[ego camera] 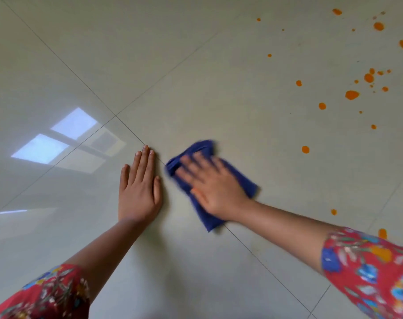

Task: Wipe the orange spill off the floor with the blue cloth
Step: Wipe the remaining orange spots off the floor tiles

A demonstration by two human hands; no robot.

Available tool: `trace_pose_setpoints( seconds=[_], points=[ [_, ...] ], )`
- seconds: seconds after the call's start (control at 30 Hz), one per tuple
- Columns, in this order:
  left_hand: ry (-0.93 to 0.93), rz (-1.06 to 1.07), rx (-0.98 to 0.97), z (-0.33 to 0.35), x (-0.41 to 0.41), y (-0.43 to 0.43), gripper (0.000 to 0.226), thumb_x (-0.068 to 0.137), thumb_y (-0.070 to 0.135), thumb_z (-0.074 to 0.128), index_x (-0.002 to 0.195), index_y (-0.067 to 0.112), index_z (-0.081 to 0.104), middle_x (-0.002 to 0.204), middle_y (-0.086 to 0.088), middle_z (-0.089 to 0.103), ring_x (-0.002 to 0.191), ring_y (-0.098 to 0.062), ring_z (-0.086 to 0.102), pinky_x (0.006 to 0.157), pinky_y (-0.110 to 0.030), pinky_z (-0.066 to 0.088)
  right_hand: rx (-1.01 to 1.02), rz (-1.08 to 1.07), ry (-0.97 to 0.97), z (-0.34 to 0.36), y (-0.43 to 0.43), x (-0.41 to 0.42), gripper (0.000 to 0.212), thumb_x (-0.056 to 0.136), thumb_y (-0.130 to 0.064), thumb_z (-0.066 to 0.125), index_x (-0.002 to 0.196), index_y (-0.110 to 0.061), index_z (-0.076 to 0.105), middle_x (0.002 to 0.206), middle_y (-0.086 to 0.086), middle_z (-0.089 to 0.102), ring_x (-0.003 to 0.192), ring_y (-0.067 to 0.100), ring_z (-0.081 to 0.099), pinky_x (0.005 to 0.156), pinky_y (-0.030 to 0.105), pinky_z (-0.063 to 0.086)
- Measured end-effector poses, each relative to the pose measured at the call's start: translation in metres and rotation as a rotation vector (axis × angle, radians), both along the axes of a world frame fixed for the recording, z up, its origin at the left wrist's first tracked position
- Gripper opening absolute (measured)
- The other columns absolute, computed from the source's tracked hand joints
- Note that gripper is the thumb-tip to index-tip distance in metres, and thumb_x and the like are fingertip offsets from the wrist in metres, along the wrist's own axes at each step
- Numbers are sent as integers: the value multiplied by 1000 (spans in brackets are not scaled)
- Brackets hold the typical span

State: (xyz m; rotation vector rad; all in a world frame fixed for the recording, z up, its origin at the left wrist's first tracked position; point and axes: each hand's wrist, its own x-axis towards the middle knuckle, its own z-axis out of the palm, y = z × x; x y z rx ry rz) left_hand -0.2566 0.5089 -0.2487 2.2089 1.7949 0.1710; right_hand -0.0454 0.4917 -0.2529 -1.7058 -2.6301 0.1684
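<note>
The blue cloth [201,149] lies folded on the pale tiled floor near the middle of the view. My right hand [213,186] presses flat on top of it, fingers spread and blurred by motion. My left hand [139,188] rests palm down on the bare tile just left of the cloth, fingers together, holding nothing. The orange spill [352,94] is a scatter of several drops and blobs across the tiles at the upper right, well apart from the cloth. Lone drops lie nearer, such as one [305,149] to the right of the cloth.
Glossy beige floor tiles [219,77] with thin dark grout lines fill the view. A bright window reflection [57,137] shines on the floor at the left. Red floral sleeves cover both my upper arms at the bottom corners.
</note>
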Motion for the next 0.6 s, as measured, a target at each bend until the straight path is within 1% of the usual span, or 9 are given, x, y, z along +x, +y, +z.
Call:
trace_pose_setpoints(
  seconds=[0.03, 0.07, 0.1, 0.23, 0.27, 0.4, 0.47, 0.53, 0.6],
  points=[
    [3, -3, 5, 0, 0, 1, 60, 96, 31, 23, 154, 16, 17, 162, 2, 10, 149, -13, 6, 120, -42, 11, -20, 156, 20, 4, 12, -9, 57, 93, -36, 33, 150, -26, 32, 159, 1, 27, 146, 26, 26, 114, 47, 19],
    [6, -7, 7, 0, 0, 2, 60, 96, 32, 23, 154, 16, 17, 162, 2, 11, 149, -13, 6, 120, -42, 11, 2, 191, 7, 6, 35, -6, 56, 94, -36, 28, 149, -27, 33, 158, 0, 28, 146, 25, 26, 114, 47, 20],
    [8, -11, 3, 0, 0, 2, 60, 96, 31, 23, 154, 17, 16, 162, 3, 10, 149, -12, 5, 120, -41, 10, 10, 87, -7, 6, 61, 1, 57, 94, -36, 24, 150, -28, 31, 159, -1, 26, 146, 25, 24, 114, 48, 21],
    [19, -17, -7, 0, 1, 0, 61, 97, 32, 22, 155, 18, 12, 162, 5, 5, 149, -9, -1, 121, -39, 6, -52, -620, 7, 11, 122, 35, 55, 100, -38, 25, 154, -27, 17, 163, -1, 11, 149, 25, 12, 118, 49, 14],
    [23, -15, -5, 0, 1, 0, 61, 97, 32, 22, 155, 18, 12, 162, 5, 6, 149, -9, -1, 121, -40, 6, -25, -595, 8, 9, 115, 24, 56, 99, -38, 24, 154, -26, 18, 163, 1, 12, 149, 27, 13, 118, 50, 14],
    [37, -20, 2, -2, 1, 2, 60, 97, 32, 21, 153, 11, 19, 161, -4, 15, 149, -15, 6, 121, -41, 9, -40, 62, 7, 3, 52, -35, 58, 95, -40, 22, 152, -29, 25, 161, -1, 20, 148, 23, 19, 117, 48, 14],
    [46, -21, 6, -2, 1, 2, 60, 98, 32, 22, 154, 12, 17, 162, -2, 12, 149, -14, 4, 121, -40, 8, -49, 101, 15, 6, 78, -20, 57, 95, -40, 21, 151, -31, 25, 161, -4, 20, 148, 21, 19, 117, 47, 13],
    [48, -16, 7, -2, 0, 0, 60, 98, 31, 22, 155, 15, 14, 163, 1, 7, 149, -12, 1, 121, -39, 6, -39, -127, -5, 5, 123, 12, 56, 97, -39, 20, 152, -32, 22, 162, -4, 17, 149, 21, 16, 117, 47, 13],
    [45, -17, 5, -3, 1, -2, 60, 98, 31, 21, 155, 15, 13, 163, 2, 6, 149, -11, 0, 121, -39, 6, -33, -493, -9, 6, 157, 54, 53, 101, -37, 24, 153, -31, 19, 162, -5, 13, 149, 21, 13, 118, 47, 12]
  ],
)
